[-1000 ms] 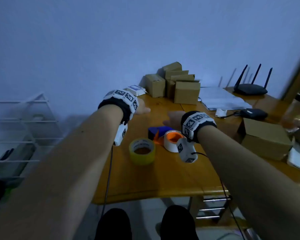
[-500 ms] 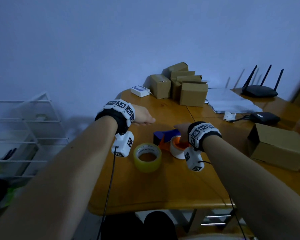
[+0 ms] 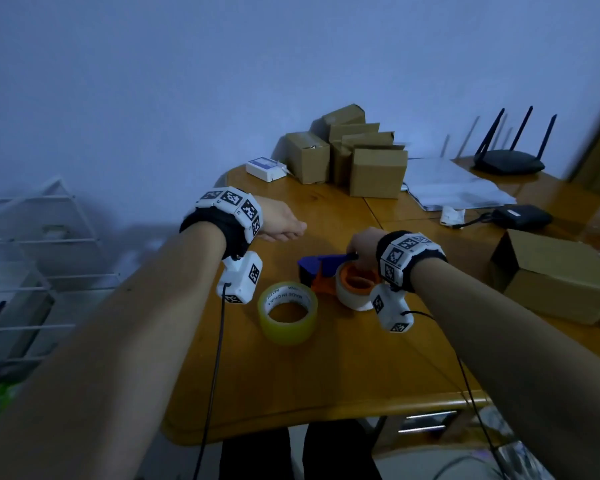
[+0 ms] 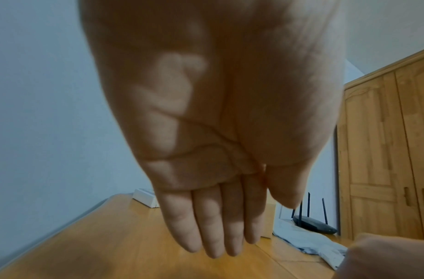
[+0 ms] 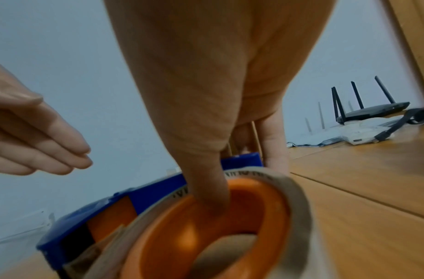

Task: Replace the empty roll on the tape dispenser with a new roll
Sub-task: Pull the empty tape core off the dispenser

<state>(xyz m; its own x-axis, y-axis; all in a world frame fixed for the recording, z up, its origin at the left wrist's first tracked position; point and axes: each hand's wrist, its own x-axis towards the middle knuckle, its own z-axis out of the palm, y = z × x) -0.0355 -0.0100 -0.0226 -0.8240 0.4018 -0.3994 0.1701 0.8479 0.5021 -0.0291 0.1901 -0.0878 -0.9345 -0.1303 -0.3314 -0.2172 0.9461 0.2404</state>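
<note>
A blue and orange tape dispenser (image 3: pixel 317 263) lies on the wooden table (image 3: pixel 326 382), with a bare whitish empty roll (image 3: pixel 349 301) round its orange hub (image 3: pixel 357 283). My right hand (image 3: pixel 362 247) grips it: in the right wrist view the thumb (image 5: pixel 206 188) dips into the orange hub (image 5: pixel 261 203) and the fingers (image 5: pixel 274 143) reach down behind the empty roll (image 5: pixel 299 198). A full yellowish new roll (image 3: pixel 288 311) lies flat just left of the dispenser. My left hand (image 3: pixel 281 220) hovers open past the new roll, its fingers (image 4: pixel 215 226) straight and holding nothing.
Several cardboard boxes (image 3: pixel 361 157) and a small white box (image 3: pixel 265 168) stand at the back. Papers (image 3: pixel 454 188), a black router (image 3: pixel 508 164) and a black adapter (image 3: pixel 520 216) lie at the back right. A larger cardboard box (image 3: pixel 551 275) is at the right and a white wire rack (image 3: pixel 32 254) at the left.
My right hand has come down onto the dispenser and taken hold of it, thumb in the hub. The left hand has sunk a little and stays open.
</note>
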